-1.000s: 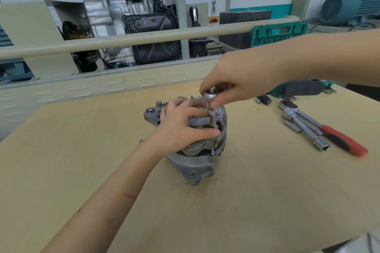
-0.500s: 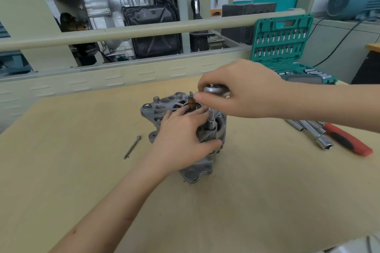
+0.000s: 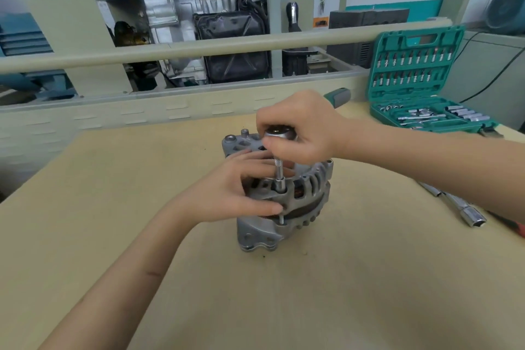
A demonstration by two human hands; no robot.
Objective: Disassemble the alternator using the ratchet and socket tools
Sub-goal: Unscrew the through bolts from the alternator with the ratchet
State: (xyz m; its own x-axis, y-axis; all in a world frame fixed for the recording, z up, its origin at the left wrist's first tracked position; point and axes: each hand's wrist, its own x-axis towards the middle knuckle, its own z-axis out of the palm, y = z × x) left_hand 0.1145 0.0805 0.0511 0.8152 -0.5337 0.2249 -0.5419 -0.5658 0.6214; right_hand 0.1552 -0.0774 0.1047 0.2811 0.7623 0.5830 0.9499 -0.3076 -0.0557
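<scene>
alternator (image 3: pixel 284 199): upright mid-table (image 3: pixel 113 207), housing halves not yet parted.
ratchet (image 3: pixel 279 133): socket (image 3: pixel 279 183) seated on a through bolt.
right hand (image 3: pixel 301 128): grasping the ratchet head.
left hand (image 3: pixel 233 187): fingers curled on the housing.
progress: judged early, bolts remain.
room: bare table all round; loose sockets (image 3: pixel 466 210) lie right.

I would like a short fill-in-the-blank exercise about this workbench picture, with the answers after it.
1. The right hand grips the head of the ____.
2. The left hand holds the ____ steady.
3. The tool case at the bench's far right has its lid ____.
4. The alternator stands on a ____ bench.

Answers: ratchet; alternator; open; wooden
</scene>
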